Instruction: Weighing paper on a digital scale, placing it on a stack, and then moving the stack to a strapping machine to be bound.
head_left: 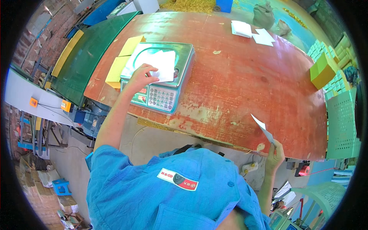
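White paper sheets (164, 63) lie on the steel pan of a digital weighing scale (183, 49) at the left of the table. My left hand (142, 78) reaches over the scale's front, fingers curled and closed at the left edge of those sheets. Off to the right, beyond the near table edge, my right hand (275, 155) pinches a thin white paper sheet (263, 128), which tilts up and away from the palm. Two yellow boxes (117, 71) stand against the scale's left side.
The worn red tabletop (230, 84) spreads around the scale. More white papers (241, 29) rest at its far edge. A yellow box (322, 71) stands at the right, near a green perforated panel (343, 122). On the left runs a green conveyor belt (90, 57).
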Demonstrator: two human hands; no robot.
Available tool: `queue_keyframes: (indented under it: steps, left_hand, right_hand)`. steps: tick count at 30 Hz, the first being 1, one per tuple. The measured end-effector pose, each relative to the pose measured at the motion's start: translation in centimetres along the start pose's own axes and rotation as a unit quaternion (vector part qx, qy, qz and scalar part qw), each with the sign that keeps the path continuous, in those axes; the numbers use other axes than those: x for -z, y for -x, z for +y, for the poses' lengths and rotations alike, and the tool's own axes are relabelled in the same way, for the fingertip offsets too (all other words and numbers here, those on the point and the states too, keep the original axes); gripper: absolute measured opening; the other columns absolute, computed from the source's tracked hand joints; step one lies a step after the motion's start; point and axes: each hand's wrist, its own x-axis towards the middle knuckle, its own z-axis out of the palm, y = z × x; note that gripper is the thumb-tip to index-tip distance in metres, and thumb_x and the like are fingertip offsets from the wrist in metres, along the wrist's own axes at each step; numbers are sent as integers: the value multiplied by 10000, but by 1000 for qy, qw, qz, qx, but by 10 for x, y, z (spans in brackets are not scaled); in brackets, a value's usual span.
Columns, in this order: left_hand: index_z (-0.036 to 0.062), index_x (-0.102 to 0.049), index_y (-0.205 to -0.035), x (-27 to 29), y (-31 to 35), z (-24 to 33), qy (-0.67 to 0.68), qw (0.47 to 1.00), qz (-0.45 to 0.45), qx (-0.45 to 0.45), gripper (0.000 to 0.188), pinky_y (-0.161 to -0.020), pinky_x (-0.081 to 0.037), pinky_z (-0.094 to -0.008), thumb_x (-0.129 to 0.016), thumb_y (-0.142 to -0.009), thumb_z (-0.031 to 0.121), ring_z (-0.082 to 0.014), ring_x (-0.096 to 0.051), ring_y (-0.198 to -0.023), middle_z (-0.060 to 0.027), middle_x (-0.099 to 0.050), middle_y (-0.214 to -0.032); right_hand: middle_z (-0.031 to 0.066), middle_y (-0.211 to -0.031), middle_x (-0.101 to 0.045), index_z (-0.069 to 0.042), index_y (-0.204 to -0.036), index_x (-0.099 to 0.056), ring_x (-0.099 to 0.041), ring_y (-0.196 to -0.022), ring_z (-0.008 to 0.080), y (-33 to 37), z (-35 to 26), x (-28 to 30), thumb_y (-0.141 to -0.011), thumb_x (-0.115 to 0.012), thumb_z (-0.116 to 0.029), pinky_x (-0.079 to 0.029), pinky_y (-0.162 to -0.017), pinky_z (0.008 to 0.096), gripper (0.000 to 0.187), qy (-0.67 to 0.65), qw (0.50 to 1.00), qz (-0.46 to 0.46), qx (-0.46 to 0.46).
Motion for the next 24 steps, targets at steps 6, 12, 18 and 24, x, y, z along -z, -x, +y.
queue_keyframes:
  steps: [6, 12, 18, 24]
  left_hand:
    - [-5, -650, -975, 1, 5, -13, 24, 992, 125, 0, 178, -714, -472, -269, -685, -814, 62, -145, -590, -793, -68, -621, -901]
    - [-10, -592, -890, -7, 22, 98, 17, 946, 309, -97, 34, -758, -463, -283, -607, -869, 12, -142, -588, -841, -79, -601, -869]
    - [36, -553, -1042, -78, 33, 195, 665, 732, 134, -63, 101, -895, -470, -319, -517, -949, 28, -149, -589, -1002, -47, -620, -1023]
    - [66, -536, -993, -151, 32, 231, 733, 679, -41, 30, 60, -915, -461, -311, -493, -964, 35, -119, -585, -994, -29, -625, -1023]
  right_hand:
    - [127, -960, -672, 21, -1001, -656, -643, -905, 213, -8, -19, -2, -873, -563, 65, -493, -817, 315, 164, -4, 1000, 10, 14]
    - [145, -930, -661, 10, -862, -578, -624, -841, 191, -32, -105, 10, -848, -543, 88, -501, -767, 321, 87, -190, 981, 51, -6]
    - [135, -988, -627, -46, -834, -543, -594, -859, 225, -39, -89, -27, -814, -668, -108, -495, -767, 364, 141, -630, 737, -221, -104]
    - [29, -945, -602, -64, -887, -586, -557, -923, 143, -36, -113, -57, -850, -663, -52, -453, -808, 319, 86, -691, 686, -136, -183]
